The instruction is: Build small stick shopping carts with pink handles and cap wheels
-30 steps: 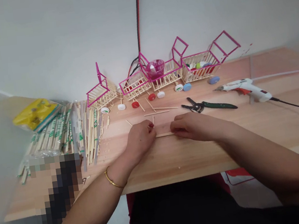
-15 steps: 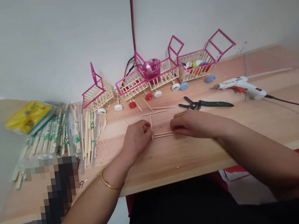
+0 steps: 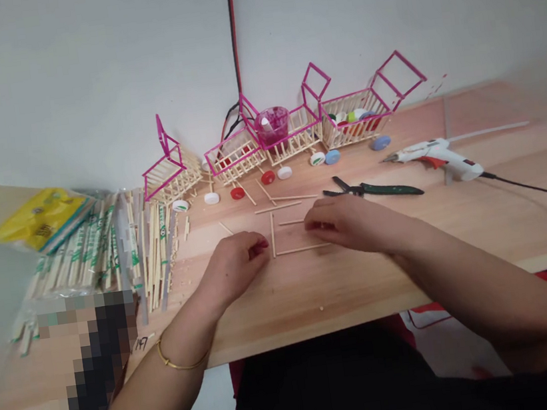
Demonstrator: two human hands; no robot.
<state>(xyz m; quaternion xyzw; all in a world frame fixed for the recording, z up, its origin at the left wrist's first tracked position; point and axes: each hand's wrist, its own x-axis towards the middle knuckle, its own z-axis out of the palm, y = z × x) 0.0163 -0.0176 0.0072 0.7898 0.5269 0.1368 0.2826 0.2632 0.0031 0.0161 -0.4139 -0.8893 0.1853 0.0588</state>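
My left hand (image 3: 238,263) rests over the table with its fingers curled together, and nothing shows between them. Just right of its fingertips lies a short wooden stick (image 3: 273,235), pointing away from me. A second wooden stick (image 3: 299,250) runs sideways from near its close end, forming a corner. My right hand (image 3: 339,223) pinches one end of another thin wooden stick (image 3: 290,222), which lies roughly parallel to the second, farther from me. My right hand's fingertips are partly hidden. Loose sticks (image 3: 279,208) lie just beyond both hands.
Behind stand several small stick-built carts (image 3: 237,159) with pink edges and bottle-cap wheels. One holds a pink-stained cup (image 3: 273,124). Green-handled pliers (image 3: 387,188) and a corded glue gun (image 3: 441,156) lie right. Left are bundled chopsticks (image 3: 77,247) and a yellow packet (image 3: 46,215).
My left hand has drawn back left from the upright-lying stick. My right hand has moved one sideways stick away from the other, farther from me. The view has shifted slightly.
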